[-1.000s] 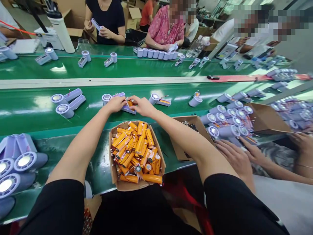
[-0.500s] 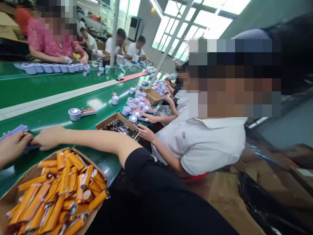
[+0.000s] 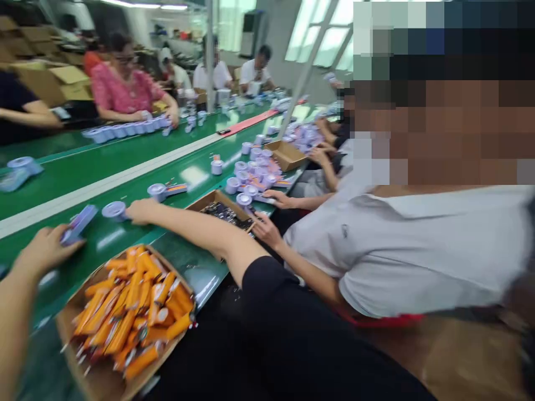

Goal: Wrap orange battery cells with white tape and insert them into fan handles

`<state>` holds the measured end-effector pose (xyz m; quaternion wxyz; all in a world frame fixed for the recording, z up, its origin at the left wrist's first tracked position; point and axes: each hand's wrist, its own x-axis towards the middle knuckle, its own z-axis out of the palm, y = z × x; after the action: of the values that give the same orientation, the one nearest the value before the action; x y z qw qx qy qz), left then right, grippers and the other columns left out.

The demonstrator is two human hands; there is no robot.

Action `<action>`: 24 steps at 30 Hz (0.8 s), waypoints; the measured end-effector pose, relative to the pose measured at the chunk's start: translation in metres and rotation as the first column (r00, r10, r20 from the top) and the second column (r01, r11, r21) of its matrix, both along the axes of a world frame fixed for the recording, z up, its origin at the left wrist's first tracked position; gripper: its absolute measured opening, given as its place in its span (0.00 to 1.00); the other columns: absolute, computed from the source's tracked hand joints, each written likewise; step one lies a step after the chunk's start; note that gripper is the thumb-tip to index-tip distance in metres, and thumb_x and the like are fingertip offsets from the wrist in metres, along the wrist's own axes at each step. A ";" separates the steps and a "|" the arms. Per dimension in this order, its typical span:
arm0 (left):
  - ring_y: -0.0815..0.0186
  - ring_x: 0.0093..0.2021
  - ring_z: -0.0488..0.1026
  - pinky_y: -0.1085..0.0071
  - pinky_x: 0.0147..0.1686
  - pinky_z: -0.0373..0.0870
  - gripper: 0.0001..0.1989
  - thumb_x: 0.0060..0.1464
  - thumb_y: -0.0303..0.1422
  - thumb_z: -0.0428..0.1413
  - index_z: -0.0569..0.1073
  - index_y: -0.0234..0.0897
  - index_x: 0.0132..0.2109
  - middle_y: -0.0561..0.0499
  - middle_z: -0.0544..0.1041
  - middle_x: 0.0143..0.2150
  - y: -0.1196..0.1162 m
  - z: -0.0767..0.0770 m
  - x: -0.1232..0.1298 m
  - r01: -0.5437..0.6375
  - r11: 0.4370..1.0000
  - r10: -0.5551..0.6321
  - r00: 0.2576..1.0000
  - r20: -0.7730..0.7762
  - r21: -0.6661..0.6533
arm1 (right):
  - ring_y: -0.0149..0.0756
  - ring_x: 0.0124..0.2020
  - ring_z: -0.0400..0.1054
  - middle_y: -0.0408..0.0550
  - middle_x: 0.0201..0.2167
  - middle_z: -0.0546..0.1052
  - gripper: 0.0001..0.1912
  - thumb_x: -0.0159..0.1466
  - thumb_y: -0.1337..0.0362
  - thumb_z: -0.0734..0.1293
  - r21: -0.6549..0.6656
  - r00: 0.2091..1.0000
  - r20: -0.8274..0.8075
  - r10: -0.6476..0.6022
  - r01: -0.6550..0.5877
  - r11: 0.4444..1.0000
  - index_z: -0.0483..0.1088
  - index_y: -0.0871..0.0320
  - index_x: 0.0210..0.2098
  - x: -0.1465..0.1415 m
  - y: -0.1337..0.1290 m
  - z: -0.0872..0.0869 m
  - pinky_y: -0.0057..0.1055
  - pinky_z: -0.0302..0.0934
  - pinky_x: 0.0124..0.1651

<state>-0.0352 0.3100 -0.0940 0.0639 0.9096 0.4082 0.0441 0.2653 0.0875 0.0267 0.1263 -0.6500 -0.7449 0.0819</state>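
We see our left hand [image 3: 45, 250] at the green belt [image 3: 100, 178], thumb and fingers grasping a long lavender casing piece [image 3: 83, 219]. Our right hand [image 3: 142, 211] reaches to a round-headed lavender unit [image 3: 114, 210] lying on the belt; its fingers are turned from view, so we cannot tell whether they grip it. Nearer us, a cardboard box [image 3: 67, 328] holds orange wired cylinders [image 3: 134, 295]. To our right sits a co-worker in a white shirt [image 3: 401, 245].
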 end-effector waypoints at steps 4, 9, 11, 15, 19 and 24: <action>0.40 0.61 0.74 0.47 0.60 0.75 0.38 0.58 0.55 0.51 0.70 0.31 0.64 0.32 0.76 0.58 -0.050 0.003 -0.019 -0.155 0.988 0.155 0.988 -0.024 0.000 | 0.54 0.54 0.80 0.58 0.49 0.87 0.14 0.68 0.61 0.76 -0.005 0.990 -0.081 0.118 -0.119 0.993 0.82 0.56 0.53 -0.045 0.001 -0.030 0.45 0.72 0.57; 0.42 0.61 0.74 0.51 0.63 0.71 0.36 0.62 0.53 0.58 0.71 0.34 0.68 0.34 0.77 0.59 -0.125 -0.016 -0.101 -0.197 0.980 0.193 0.966 -0.173 -0.004 | 0.50 0.54 0.83 0.52 0.55 0.87 0.17 0.75 0.57 0.69 0.174 0.921 -0.345 0.179 -0.125 0.977 0.82 0.51 0.59 -0.066 -0.094 -0.075 0.48 0.77 0.59; 0.40 0.62 0.73 0.49 0.64 0.70 0.36 0.63 0.51 0.60 0.71 0.33 0.70 0.33 0.77 0.59 -0.159 -0.021 -0.119 -0.196 0.980 0.183 0.961 -0.208 -0.042 | 0.47 0.49 0.86 0.49 0.49 0.89 0.12 0.75 0.58 0.69 0.273 0.864 -0.437 0.250 -0.138 0.952 0.84 0.50 0.52 -0.072 -0.140 -0.093 0.42 0.80 0.54; 0.42 0.70 0.68 0.47 0.71 0.65 0.43 0.63 0.48 0.63 0.62 0.35 0.77 0.33 0.71 0.71 -0.220 -0.030 -0.146 -0.170 0.982 0.170 0.985 -0.013 -0.081 | 0.43 0.39 0.87 0.47 0.41 0.90 0.07 0.73 0.66 0.71 0.391 0.760 -0.527 0.379 -0.179 0.903 0.84 0.48 0.44 -0.107 -0.197 -0.133 0.37 0.83 0.45; 0.45 0.68 0.71 0.46 0.72 0.66 0.26 0.69 0.49 0.58 0.75 0.42 0.67 0.38 0.75 0.69 -0.288 -0.045 -0.205 -0.193 0.981 0.189 0.969 0.158 0.012 | 0.45 0.33 0.84 0.44 0.35 0.88 0.12 0.69 0.68 0.74 0.350 0.670 -0.654 0.351 -0.143 0.926 0.82 0.42 0.46 -0.122 -0.224 -0.157 0.43 0.82 0.37; 0.47 0.65 0.75 0.43 0.66 0.74 0.13 0.72 0.42 0.56 0.80 0.42 0.54 0.39 0.79 0.65 -0.342 -0.062 -0.259 -0.139 0.990 0.141 0.979 0.145 -0.022 | 0.44 0.31 0.83 0.44 0.33 0.87 0.13 0.69 0.69 0.75 0.390 0.650 -0.667 0.364 -0.112 0.914 0.81 0.40 0.47 -0.130 -0.230 -0.151 0.43 0.79 0.37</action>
<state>-0.2945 -0.0321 -0.1561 0.0955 0.8726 0.4656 0.1126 0.1354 -0.1423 -0.1247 0.5011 -0.4294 -0.7155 0.2295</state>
